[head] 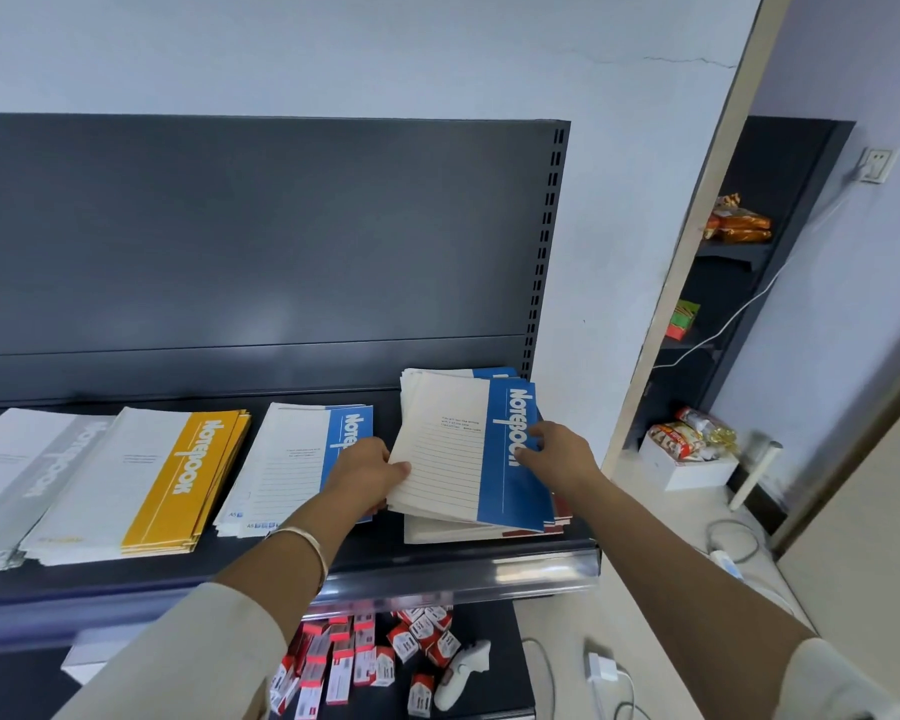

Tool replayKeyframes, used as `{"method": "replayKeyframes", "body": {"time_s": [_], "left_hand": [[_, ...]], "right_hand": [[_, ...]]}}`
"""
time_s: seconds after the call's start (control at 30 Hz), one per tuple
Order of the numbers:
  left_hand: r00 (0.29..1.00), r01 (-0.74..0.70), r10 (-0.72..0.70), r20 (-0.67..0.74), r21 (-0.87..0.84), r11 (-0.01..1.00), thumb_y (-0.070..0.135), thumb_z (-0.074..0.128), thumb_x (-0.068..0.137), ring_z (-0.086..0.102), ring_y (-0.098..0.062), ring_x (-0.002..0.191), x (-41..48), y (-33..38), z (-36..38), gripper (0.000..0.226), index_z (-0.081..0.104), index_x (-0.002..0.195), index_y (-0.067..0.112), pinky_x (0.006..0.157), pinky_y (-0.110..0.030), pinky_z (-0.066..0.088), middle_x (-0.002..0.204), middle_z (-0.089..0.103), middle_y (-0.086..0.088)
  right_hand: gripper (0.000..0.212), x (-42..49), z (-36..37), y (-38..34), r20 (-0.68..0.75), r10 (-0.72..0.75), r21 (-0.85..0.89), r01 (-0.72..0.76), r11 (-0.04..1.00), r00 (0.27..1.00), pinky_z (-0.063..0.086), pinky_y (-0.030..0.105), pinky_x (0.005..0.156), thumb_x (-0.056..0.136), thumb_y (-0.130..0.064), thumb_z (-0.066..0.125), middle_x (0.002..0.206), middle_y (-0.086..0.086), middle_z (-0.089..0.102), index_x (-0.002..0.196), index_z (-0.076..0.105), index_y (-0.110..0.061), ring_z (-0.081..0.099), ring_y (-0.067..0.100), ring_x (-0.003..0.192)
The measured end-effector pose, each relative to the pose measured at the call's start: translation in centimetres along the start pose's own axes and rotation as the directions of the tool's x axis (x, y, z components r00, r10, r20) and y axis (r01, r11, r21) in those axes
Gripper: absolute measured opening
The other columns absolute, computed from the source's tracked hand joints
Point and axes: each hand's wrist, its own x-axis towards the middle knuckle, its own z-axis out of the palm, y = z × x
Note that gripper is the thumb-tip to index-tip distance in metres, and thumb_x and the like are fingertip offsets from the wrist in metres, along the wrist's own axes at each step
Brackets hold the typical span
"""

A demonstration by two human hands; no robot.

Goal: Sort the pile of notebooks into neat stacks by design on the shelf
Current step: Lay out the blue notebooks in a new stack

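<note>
Dark metal shelf point(365, 569) against a pale wall carries the notebooks, with both hands reaching over its front edge. Left hand point(367, 472) pinches the near left edge of a blue-banded notebook point(468, 454), thumb on the cover, while the right hand point(559, 454) presses curled fingers on its blue band; the notebook lies tilted on the mixed pile point(484, 527) beneath them. Left of the left hand sit a blue stack point(292, 459), then a yellow stack point(146, 485), then a grey stack point(17, 475).
</note>
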Motion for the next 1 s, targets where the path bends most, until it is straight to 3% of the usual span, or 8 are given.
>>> {"method": "replayKeyframes", "body": {"time_s": [0.13, 0.23, 0.43, 0.53, 0.63, 0.77, 1.0], "left_hand": [[0.997, 0.047, -0.039, 0.067, -0.127, 0.991, 0.023, 0.059, 0.091, 0.053, -0.018, 0.073, -0.4, -0.4, 0.2, 0.018, 0.046, 0.091, 0.011, 0.047, -0.025, 0.048, 0.083, 0.048, -0.003], [0.991, 0.108, -0.082, 0.104, -0.269, 0.957, 0.015, 0.057, 0.092, 0.053, -0.025, 0.089, -0.8, -0.5, -0.1, 0.016, 0.044, 0.099, 0.01, 0.047, -0.027, 0.047, 0.096, 0.05, -0.008], [0.975, 0.208, -0.139, 0.171, -0.503, 0.839, 0.005, 0.051, 0.092, 0.054, -0.028, 0.09, -1.2, -0.5, -0.9, 0.014, 0.042, 0.103, 0.007, 0.058, -0.037, 0.052, 0.104, 0.052, -0.015], [0.976, 0.2, -0.127, 0.177, -0.502, 0.842, 0.014, 0.059, 0.091, 0.055, -0.027, 0.084, -1.4, -0.6, -1.1, 0.013, 0.046, 0.092, 0.011, 0.061, -0.04, 0.053, 0.097, 0.055, -0.011], [0.98, 0.185, -0.133, 0.148, -0.433, 0.882, 0.016, 0.054, 0.094, 0.055, -0.029, 0.093, -1.0, -0.7, -0.9, 0.017, 0.047, 0.108, 0.008, 0.063, -0.04, 0.053, 0.109, 0.055, -0.014], [0.993, 0.096, -0.116, -0.03, -0.374, 0.922, 0.016, 0.047, 0.096, 0.052, -0.036, 0.11, -0.1, -1.5, -1.1, 0.028, 0.043, 0.122, 0.006, 0.091, -0.051, 0.049, 0.121, 0.052, -0.018], [0.983, 0.106, -0.176, -0.054, -0.612, 0.783, 0.01, 0.043, 0.099, 0.053, -0.025, 0.087, -0.5, -1.9, -1.7, 0.014, 0.039, 0.112, 0.011, 0.064, -0.042, 0.052, 0.111, 0.05, -0.013]], "right_hand": [[0.042, 0.0, -0.2, 0.3, 0.014, -0.03, 0.01, 0.03, 0.999, 0.999, 0.046, 0.032, 0.091, 0.095, -0.022, 0.056, 0.137, 0.007, 0.052, 0.134, 0.046, -0.011, 0.052, 0.024, 0.12], [0.04, 0.1, -0.5, 0.3, 0.044, -0.048, 0.029, 0.047, 0.998, 0.998, 0.047, 0.034, 0.095, 0.095, -0.018, 0.055, 0.136, 0.009, 0.052, 0.134, 0.047, -0.011, 0.052, 0.024, 0.12], [0.037, 0.4, 0.2, 0.0, 0.131, -0.06, -0.054, 0.067, 0.996, 0.99, 0.041, 0.041, 0.106, 0.096, -0.026, 0.052, 0.138, 0.006, 0.05, 0.132, 0.048, -0.019, 0.048, 0.024, 0.124], [0.036, 0.4, 0.5, 0.0, 0.16, -0.042, -0.121, 0.061, 0.991, 0.986, 0.044, 0.044, 0.103, 0.096, -0.033, 0.051, 0.14, 0.003, 0.046, 0.131, 0.049, -0.025, 0.042, 0.026, 0.127], [0.034, 0.4, 0.6, 0.3, 0.153, -0.043, -0.125, 0.063, 0.99, 0.987, 0.045, 0.047, 0.101, 0.096, -0.031, 0.05, 0.14, 0.004, 0.046, 0.13, 0.049, -0.026, 0.043, 0.027, 0.126], [0.039, 0.4, 0.3, 0.4, 0.08, -0.03, -0.115, 0.039, 0.993, 0.996, 0.047, 0.045, 0.098, 0.098, -0.02, 0.042, 0.138, 0.008, 0.05, 0.137, 0.044, -0.021, 0.052, 0.028, 0.119], [0.036, 0.8, 0.3, 0.4, 0.019, 0.003, -0.074, -0.001, 0.997, 1.0, 0.05, 0.041, 0.094, 0.1, -0.016, 0.039, 0.134, 0.012, 0.052, 0.136, 0.043, -0.013, 0.054, 0.03, 0.114]]}}
